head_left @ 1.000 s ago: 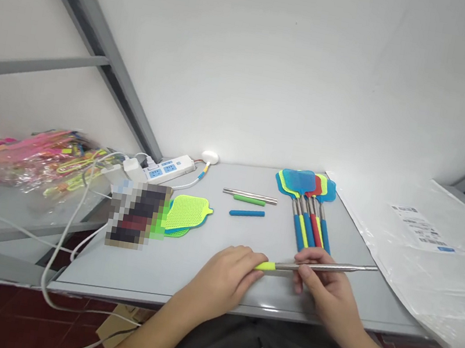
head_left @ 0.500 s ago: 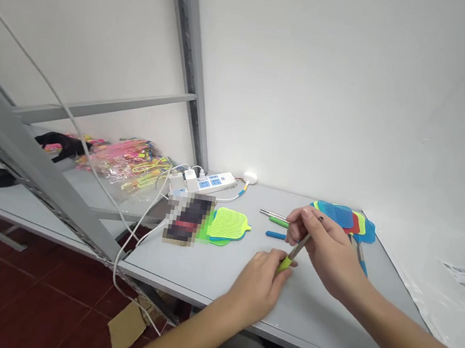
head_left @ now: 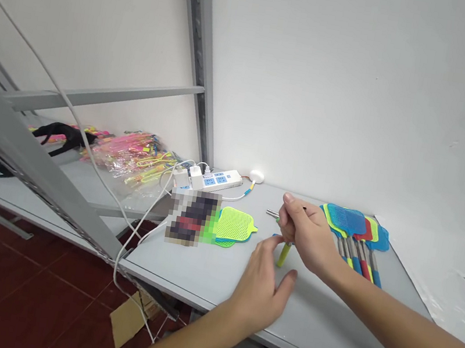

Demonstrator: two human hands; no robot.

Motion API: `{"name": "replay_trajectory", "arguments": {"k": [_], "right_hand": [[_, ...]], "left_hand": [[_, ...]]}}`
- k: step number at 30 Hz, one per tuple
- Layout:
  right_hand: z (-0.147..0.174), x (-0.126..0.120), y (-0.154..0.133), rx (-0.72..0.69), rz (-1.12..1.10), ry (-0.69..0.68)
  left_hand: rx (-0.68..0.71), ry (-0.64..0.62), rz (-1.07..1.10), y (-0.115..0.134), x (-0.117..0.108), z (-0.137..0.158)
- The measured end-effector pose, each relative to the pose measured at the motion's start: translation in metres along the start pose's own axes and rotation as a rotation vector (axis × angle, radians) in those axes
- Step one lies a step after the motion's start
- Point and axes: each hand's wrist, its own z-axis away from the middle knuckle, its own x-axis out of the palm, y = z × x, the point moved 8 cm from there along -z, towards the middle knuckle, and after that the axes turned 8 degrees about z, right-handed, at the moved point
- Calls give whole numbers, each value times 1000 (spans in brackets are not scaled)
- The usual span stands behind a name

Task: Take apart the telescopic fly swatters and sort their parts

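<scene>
My right hand (head_left: 310, 239) is closed around the metal shaft of a fly swatter handle, and its yellow-green grip (head_left: 283, 256) points down below the fist. My left hand (head_left: 260, 290) is just left of that grip, thumb and fingers apart, holding nothing. Left of both hands lie loose mesh swatter heads, a yellow-green one (head_left: 235, 224) on top. Metal shaft ends (head_left: 271, 213) show behind my right fist, their other parts hidden. To the right, several fly swatters (head_left: 346, 220) with blue, yellow and red heads lie overlapped, grips toward me.
A white power strip (head_left: 222, 182) with plugs and cables sits at the back by the wall. A blurred-out object (head_left: 193, 219) lies beside the swatter heads. A grey metal rack post (head_left: 202, 69) rises at left, with bagged colourful items (head_left: 133, 155) beyond. White plastic sheeting (head_left: 454, 279) covers the right.
My left hand has let go of the yellow-green grip and opened. My right hand has moved slightly left with the handle, which now hangs more upright. The view has shifted a little.
</scene>
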Motion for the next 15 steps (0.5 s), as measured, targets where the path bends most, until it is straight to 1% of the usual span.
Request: {"name": "replay_trajectory", "arguments": {"k": [4, 6, 9, 15], "right_hand": [[-6, -2, 11, 1, -42, -19], [-7, -5, 16, -4, -63, -6], [-6, -8, 23, -13, -61, 8], [2, -3, 32, -26, 16, -36]], "left_hand": [[9, 130, 92, 0, -11, 1], [22, 166, 121, 1, -14, 1], [31, 195, 148, 1, -16, 2], [34, 212, 134, 1, -16, 1]]}}
